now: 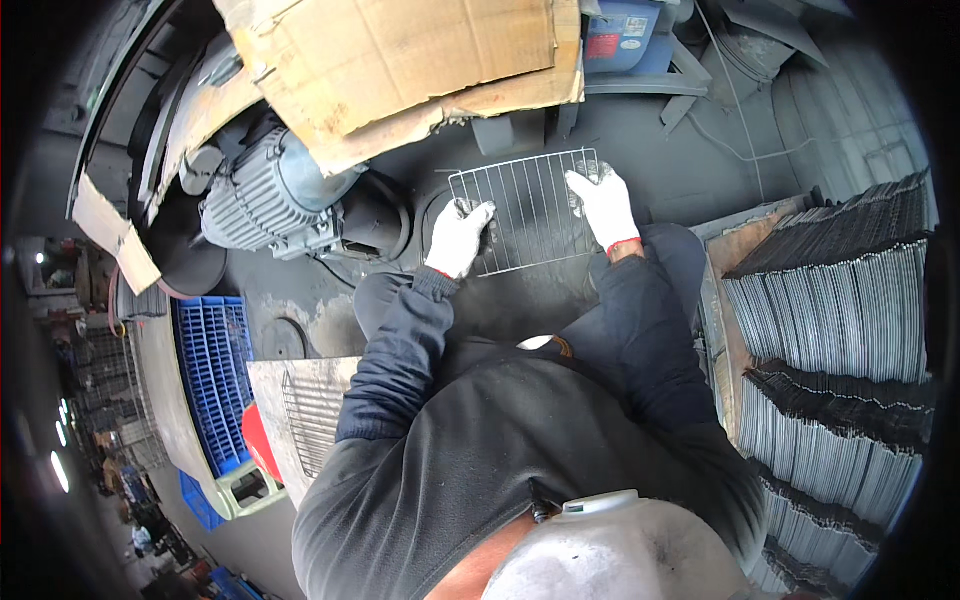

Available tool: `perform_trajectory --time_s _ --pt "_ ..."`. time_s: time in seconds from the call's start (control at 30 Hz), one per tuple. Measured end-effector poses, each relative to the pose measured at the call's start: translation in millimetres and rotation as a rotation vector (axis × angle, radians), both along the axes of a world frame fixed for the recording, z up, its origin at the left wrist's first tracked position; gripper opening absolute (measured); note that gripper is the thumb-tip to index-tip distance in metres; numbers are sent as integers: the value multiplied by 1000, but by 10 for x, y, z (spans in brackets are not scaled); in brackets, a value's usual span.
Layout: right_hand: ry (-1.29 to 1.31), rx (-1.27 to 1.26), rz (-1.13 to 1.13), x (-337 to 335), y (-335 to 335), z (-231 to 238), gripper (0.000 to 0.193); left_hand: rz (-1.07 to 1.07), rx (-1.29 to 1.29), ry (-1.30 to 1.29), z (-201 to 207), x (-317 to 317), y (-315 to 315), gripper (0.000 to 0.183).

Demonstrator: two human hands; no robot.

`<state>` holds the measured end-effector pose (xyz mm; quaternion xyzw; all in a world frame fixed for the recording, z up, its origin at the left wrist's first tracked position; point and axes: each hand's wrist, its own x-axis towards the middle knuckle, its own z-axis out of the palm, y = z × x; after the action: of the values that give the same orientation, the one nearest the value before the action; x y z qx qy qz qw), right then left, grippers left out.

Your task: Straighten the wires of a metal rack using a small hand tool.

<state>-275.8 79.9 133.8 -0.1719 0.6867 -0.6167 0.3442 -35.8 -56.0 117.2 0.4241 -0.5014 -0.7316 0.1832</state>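
Observation:
A rectangular wire rack (530, 212) with thin parallel bars is held up in front of me, above my knees. My left hand (459, 238), in a white glove with dark smudged fingertips, grips the rack's left edge. On the opposite edge, my right hand (603, 207) in a matching glove with a red cuff pinches the rack between thumb and fingers. Part of each hand's fingers is hidden behind the wires. Beyond the rack's far edge hangs a big sheet of brown cardboard (400, 70).
Tall stacks of similar wire racks (830, 315) rise at my right. A grey electric motor (275, 195) stands at the left, near a blue plastic crate (215, 375). Beside my left elbow, more wire rack pieces (308, 420) lie on a board (265, 385). A blue bin (615, 45) sits at the back.

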Motion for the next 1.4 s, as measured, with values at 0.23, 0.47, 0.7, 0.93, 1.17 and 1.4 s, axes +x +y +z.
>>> perform_trajectory --time_s 0.23,0.47,0.7,0.93,1.17,1.4 --pt "7 -111 78 41 -315 1 19 34 -67 8 68 101 -192 19" --pt "-81 -80 332 454 -620 -47 18 174 45 6 47 821 -132 17" --pt "-184 -46 509 370 56 427 27 134 221 393 5 889 103 13" --pt "264 -313 165 292 1200 2076 23 240 713 766 -683 496 381 49" --pt "1573 -746 -631 140 2469 3950 22 126 805 83 -1847 701 365 38" --pt "2296 436 -693 -726 3112 4382 20 -50 548 216 -1463 662 560 33"
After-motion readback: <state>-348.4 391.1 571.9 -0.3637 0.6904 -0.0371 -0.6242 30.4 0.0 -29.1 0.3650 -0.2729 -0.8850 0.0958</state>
